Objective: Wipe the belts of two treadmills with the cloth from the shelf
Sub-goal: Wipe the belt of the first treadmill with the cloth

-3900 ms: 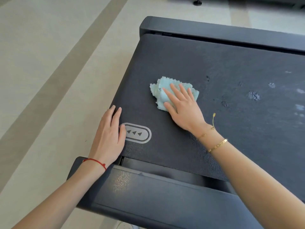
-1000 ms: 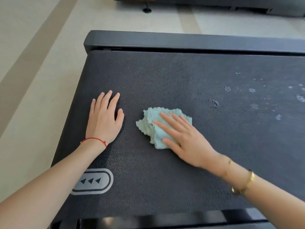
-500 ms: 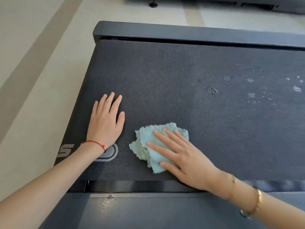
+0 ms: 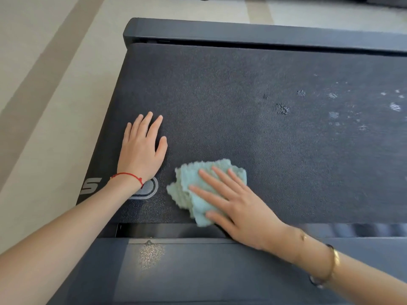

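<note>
From the head camera, your right hand [image 4: 240, 208] lies flat with fingers straight and spread, pressing the light blue cloth [image 4: 198, 190] onto the treadmill belt [image 4: 242, 119] near its close edge. Your left hand [image 4: 141, 150] rests flat on the belt just beside it, fingers straight, holding nothing. Under your left wrist, a grey "S" [image 4: 91, 186] and part of an oval mark [image 4: 149, 190] are printed; nothing else reads.

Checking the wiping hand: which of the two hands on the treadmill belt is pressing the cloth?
The right hand, with the gold bangle, presses the light-blue cloth flat. The left hand, with the red string, rests on bare belt.
</note>
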### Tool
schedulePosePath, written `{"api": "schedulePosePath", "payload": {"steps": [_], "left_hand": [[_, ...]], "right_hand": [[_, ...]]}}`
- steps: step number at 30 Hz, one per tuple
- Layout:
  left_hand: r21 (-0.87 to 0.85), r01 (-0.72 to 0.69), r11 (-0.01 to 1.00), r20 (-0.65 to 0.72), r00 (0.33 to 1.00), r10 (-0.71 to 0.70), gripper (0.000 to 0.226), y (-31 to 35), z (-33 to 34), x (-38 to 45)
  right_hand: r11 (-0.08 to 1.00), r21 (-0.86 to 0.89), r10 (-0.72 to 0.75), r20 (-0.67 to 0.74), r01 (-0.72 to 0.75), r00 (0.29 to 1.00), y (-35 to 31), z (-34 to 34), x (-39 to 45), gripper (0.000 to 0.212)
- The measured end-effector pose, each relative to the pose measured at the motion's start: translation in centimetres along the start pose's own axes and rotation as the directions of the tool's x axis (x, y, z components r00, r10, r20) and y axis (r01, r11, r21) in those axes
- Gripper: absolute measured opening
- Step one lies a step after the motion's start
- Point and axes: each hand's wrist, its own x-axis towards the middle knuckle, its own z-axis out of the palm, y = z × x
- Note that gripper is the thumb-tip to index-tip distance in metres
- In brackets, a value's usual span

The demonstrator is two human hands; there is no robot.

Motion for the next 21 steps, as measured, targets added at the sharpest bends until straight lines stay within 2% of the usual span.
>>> {"api": "schedulePosePath", "payload": {"steps": [1, 3, 5, 7, 9, 10, 12, 14, 17, 19, 21], "left_hand": [[0.001, 0.000, 1.000, -0.001, 1.000, 0.000, 0.060, -0.1, 0.0, 0.0], [0.007, -0.003, 1.000, 0.002, 1.000, 0.003, 0.057, -0.1, 0.1, 0.0], [0.020, -0.001, 1.000, 0.012, 1.000, 0.001, 0.054, -0.1, 0.1, 0.0], [0.025, 0.003, 1.000, 0.024, 1.000, -0.004, 0.054, 0.0, 0.1, 0.1], [0.026, 0.010, 1.000, 0.030, 0.999, -0.011, 0.054, 0.1, 0.0, 0.2], [0.026, 0.011, 1.000, 0.030, 0.999, -0.012, 0.054, 0.1, 0.0, 0.2], [0.023, 0.009, 1.000, 0.026, 1.000, -0.009, 0.055, 0.1, 0.0, 0.2], [0.023, 0.001, 1.000, 0.022, 1.000, -0.002, 0.055, 0.1, 0.0, 0.2], [0.026, 0.002, 1.000, 0.021, 1.000, -0.003, 0.055, 0.0, 0.0, 0.1], [0.030, 0.005, 1.000, 0.029, 1.000, -0.005, 0.055, 0.1, -0.1, 0.1], [0.028, 0.006, 1.000, 0.037, 0.999, -0.007, 0.055, 0.2, -0.2, 0.1]], "right_hand": [[1.000, 0.018, -0.023, 0.020, 0.023, 1.000, 0.4, -0.5, -0.6, 0.052], [0.999, 0.016, 0.043, 0.013, -0.043, 0.999, 3.3, -0.9, 0.0, 0.052], [0.976, 0.028, 0.216, -0.070, -0.215, 0.974, 7.5, -1.5, 2.7, 0.054], [0.916, 0.045, 0.400, -0.137, -0.398, 0.906, 10.6, -1.9, 5.6, 0.054], [0.860, 0.038, 0.508, -0.155, -0.508, 0.847, 10.7, -1.7, 7.8, 0.052], [0.857, 0.026, 0.512, -0.166, -0.515, 0.843, 9.8, -1.2, 8.1, 0.052], [0.913, 0.002, 0.401, -0.182, -0.407, 0.898, 6.7, -0.4, 6.8, 0.053], [0.970, -0.008, 0.239, -0.120, -0.241, 0.964, 3.2, 0.1, 3.4, 0.053], [0.993, 0.028, 0.111, -0.010, -0.110, 0.994, 2.2, -0.6, -0.7, 0.052], [0.985, 0.004, 0.172, -0.031, -0.172, 0.985, 5.3, -1.1, -0.6, 0.052], [0.932, 0.009, 0.361, -0.122, -0.362, 0.925, 9.6, -1.9, 1.6, 0.055]]}}
